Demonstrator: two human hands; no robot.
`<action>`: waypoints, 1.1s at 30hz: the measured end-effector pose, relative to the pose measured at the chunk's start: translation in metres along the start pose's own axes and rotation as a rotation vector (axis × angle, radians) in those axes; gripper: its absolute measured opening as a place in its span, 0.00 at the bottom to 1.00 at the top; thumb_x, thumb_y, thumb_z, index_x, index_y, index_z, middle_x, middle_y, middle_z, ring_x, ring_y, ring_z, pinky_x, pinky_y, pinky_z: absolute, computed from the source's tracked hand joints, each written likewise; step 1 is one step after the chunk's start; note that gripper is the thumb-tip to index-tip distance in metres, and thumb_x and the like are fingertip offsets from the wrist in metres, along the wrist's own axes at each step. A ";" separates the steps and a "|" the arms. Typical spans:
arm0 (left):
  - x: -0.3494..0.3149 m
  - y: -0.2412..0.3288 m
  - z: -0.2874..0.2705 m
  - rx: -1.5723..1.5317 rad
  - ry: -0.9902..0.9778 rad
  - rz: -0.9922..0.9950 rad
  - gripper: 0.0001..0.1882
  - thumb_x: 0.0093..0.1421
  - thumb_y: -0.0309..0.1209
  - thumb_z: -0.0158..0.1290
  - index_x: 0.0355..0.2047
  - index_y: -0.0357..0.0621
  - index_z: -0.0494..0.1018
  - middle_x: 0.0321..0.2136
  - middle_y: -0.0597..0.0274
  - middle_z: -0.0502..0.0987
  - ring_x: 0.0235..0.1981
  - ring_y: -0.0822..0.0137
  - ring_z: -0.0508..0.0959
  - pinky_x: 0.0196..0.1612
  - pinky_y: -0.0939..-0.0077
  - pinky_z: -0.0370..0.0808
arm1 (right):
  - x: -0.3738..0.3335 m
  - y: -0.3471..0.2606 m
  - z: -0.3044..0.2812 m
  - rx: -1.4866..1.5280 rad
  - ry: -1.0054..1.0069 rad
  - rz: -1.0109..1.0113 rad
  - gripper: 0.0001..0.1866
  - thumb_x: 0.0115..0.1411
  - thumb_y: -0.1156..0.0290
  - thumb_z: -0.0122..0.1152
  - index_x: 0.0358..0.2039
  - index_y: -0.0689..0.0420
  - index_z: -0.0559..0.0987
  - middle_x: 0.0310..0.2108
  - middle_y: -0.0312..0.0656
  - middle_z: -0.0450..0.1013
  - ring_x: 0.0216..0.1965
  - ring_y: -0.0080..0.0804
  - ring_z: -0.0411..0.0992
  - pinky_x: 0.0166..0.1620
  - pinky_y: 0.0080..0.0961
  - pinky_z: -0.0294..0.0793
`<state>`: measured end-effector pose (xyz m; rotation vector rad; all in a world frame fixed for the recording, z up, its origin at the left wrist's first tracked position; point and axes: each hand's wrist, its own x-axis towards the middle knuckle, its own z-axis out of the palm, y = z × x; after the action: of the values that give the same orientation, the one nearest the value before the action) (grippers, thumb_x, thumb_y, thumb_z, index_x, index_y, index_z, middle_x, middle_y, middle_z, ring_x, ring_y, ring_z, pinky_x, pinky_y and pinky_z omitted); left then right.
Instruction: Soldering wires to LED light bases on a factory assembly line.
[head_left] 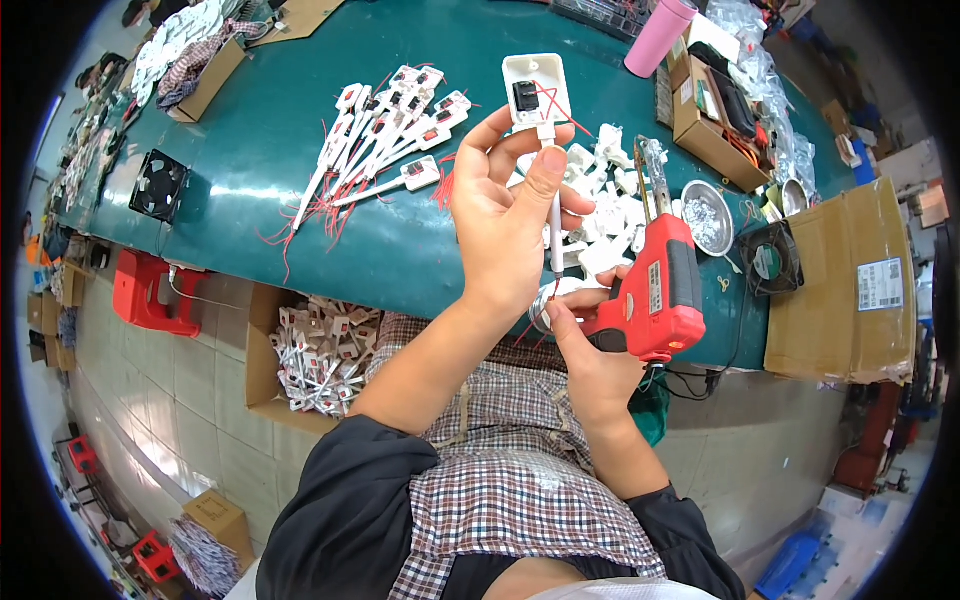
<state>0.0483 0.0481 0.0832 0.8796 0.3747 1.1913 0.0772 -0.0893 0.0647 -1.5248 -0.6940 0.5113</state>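
Observation:
My left hand (510, 215) is closed round the slim stem of a white plastic housing (558, 75), held upright above the table. Inside its open square head sit a black switch (525, 96) and loops of red wire. Red wires (552, 298) come out at the stem's lower end, where my right thumb and fingers pinch. Against my right hand (598, 375) is a red-and-black gun-shaped tool (655, 290) with a long metal front; how far the palm grips it is hidden. White plastic parts (605, 215) lie heaped behind both hands.
Several wired white pieces (380, 130) lie on the green table (250, 230). A metal bowl (708, 218), small fan (772, 258) and cardboard box (840, 300) stand right. Another fan (160, 186) stands left. Below the edge, a carton (262, 345) holds similar pieces beside a red stool (150, 295).

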 end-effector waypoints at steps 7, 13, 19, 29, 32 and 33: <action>-0.003 -0.001 0.000 0.000 -0.015 -0.013 0.30 0.66 0.35 0.60 0.59 0.35 0.58 0.50 0.49 0.78 0.26 0.68 0.83 0.25 0.80 0.81 | 0.000 0.013 0.003 -0.062 0.020 -0.048 0.28 0.57 0.84 0.69 0.53 0.61 0.63 0.31 0.37 0.78 0.31 0.18 0.73 0.38 0.15 0.72; -0.005 -0.002 -0.001 -0.017 -0.031 -0.044 0.29 0.67 0.34 0.60 0.59 0.35 0.58 0.50 0.49 0.78 0.26 0.68 0.83 0.25 0.80 0.80 | 0.002 0.016 0.002 -0.038 0.052 -0.027 0.28 0.58 0.83 0.69 0.54 0.61 0.63 0.30 0.37 0.79 0.30 0.18 0.73 0.36 0.15 0.71; -0.010 -0.005 -0.001 -0.006 -0.037 -0.085 0.29 0.67 0.35 0.59 0.60 0.36 0.59 0.50 0.50 0.79 0.25 0.71 0.83 0.23 0.84 0.79 | 0.004 0.006 0.004 0.016 0.070 0.017 0.28 0.59 0.81 0.70 0.53 0.61 0.63 0.30 0.37 0.79 0.28 0.18 0.72 0.33 0.14 0.70; -0.018 -0.004 -0.004 -0.048 -0.081 -0.212 0.24 0.70 0.34 0.55 0.60 0.35 0.61 0.48 0.49 0.79 0.19 0.80 0.73 0.18 0.88 0.69 | -0.004 0.017 -0.001 0.042 -0.042 -0.025 0.31 0.57 0.85 0.68 0.56 0.62 0.60 0.36 0.41 0.77 0.34 0.23 0.76 0.40 0.19 0.75; -0.017 -0.005 -0.009 -0.042 -0.105 -0.226 0.22 0.70 0.32 0.54 0.59 0.36 0.62 0.46 0.50 0.80 0.17 0.81 0.69 0.16 0.88 0.64 | -0.005 0.008 -0.005 0.094 -0.029 0.001 0.32 0.57 0.87 0.67 0.56 0.60 0.60 0.36 0.41 0.77 0.35 0.23 0.76 0.40 0.19 0.74; -0.017 -0.006 -0.012 -0.033 -0.119 -0.222 0.22 0.70 0.30 0.54 0.59 0.36 0.62 0.45 0.51 0.80 0.17 0.82 0.67 0.16 0.89 0.62 | -0.005 0.003 -0.008 0.138 -0.008 0.001 0.31 0.57 0.87 0.67 0.56 0.59 0.60 0.36 0.40 0.77 0.34 0.22 0.75 0.38 0.18 0.74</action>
<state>0.0381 0.0369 0.0682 0.8524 0.3458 0.9336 0.0799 -0.0985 0.0618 -1.3951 -0.6509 0.5556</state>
